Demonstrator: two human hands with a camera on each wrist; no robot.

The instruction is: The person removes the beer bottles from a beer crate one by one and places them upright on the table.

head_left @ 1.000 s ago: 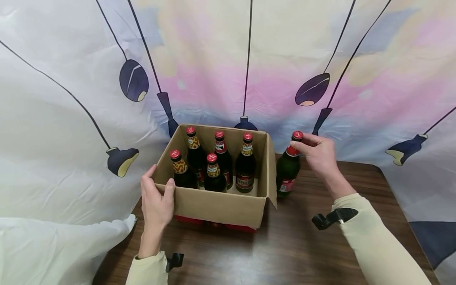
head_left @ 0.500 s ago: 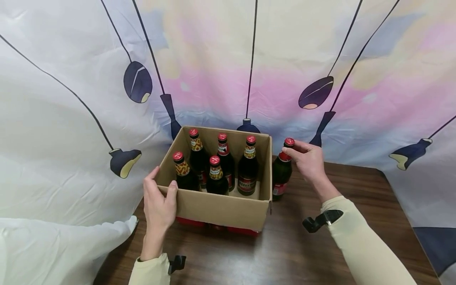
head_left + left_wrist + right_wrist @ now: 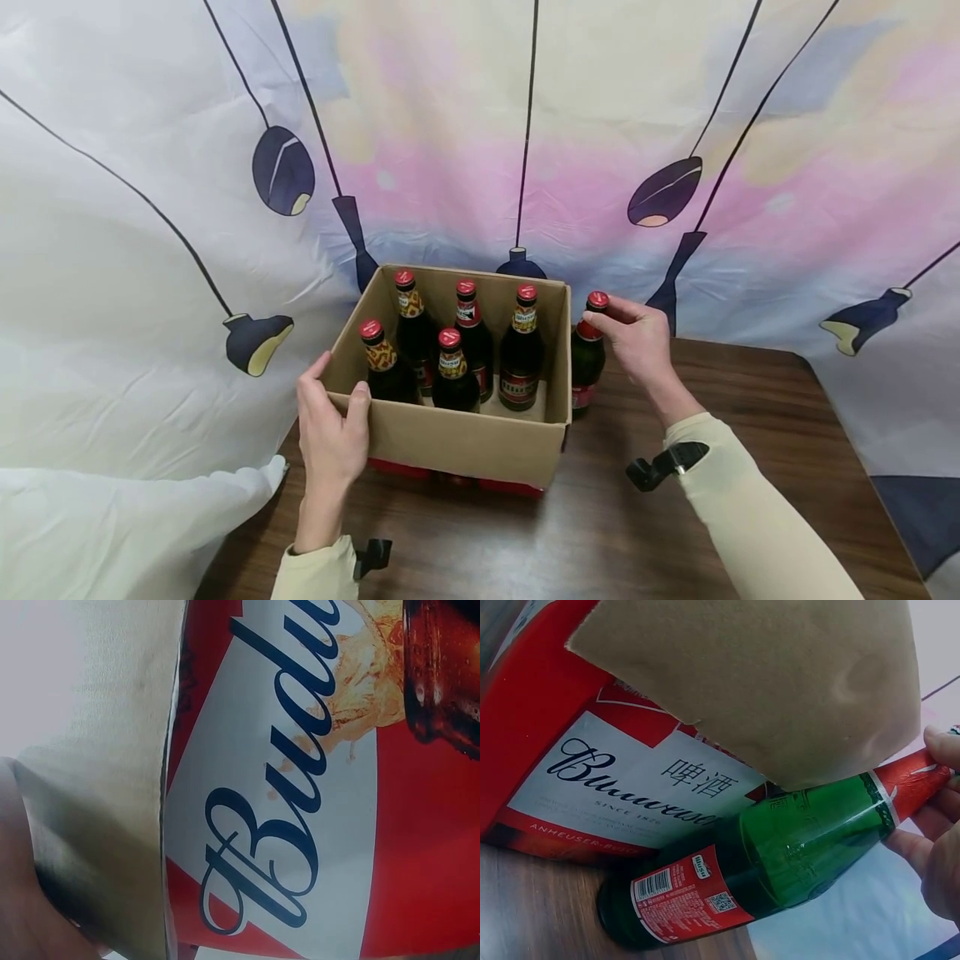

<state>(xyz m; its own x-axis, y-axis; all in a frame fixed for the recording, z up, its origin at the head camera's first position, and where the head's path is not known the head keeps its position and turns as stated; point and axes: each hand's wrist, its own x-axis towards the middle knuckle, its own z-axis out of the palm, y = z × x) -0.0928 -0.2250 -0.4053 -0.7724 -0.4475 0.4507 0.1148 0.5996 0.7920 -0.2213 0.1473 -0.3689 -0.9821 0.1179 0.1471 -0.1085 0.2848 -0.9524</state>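
An open cardboard box [image 3: 465, 433], red and white outside, stands on the table with several red-capped beer bottles [image 3: 520, 358] upright in it. My left hand [image 3: 333, 425] grips its near left corner, thumb over the front flap and fingers round the left side. Just outside the box's right side is a green beer bottle [image 3: 802, 840] with a red neck wrap and red label. My right hand [image 3: 637, 337] pinches this bottle by the neck below the cap. In the right wrist view its base is down by the wooden tabletop, close against the box wall.
The box's folded-out flap [image 3: 780, 682] hangs over the green bottle's shoulder. Dark wooden table [image 3: 712, 500] extends in front and to the right. A fabric backdrop [image 3: 450, 125] printed with lamps rises right behind the box, and white cloth [image 3: 135, 525] drapes at the left.
My right hand has moved left with the green bottle, bringing it up beside the box. The box's right flap, splayed outward earlier, now stands straighter. My left hand keeps its hold.
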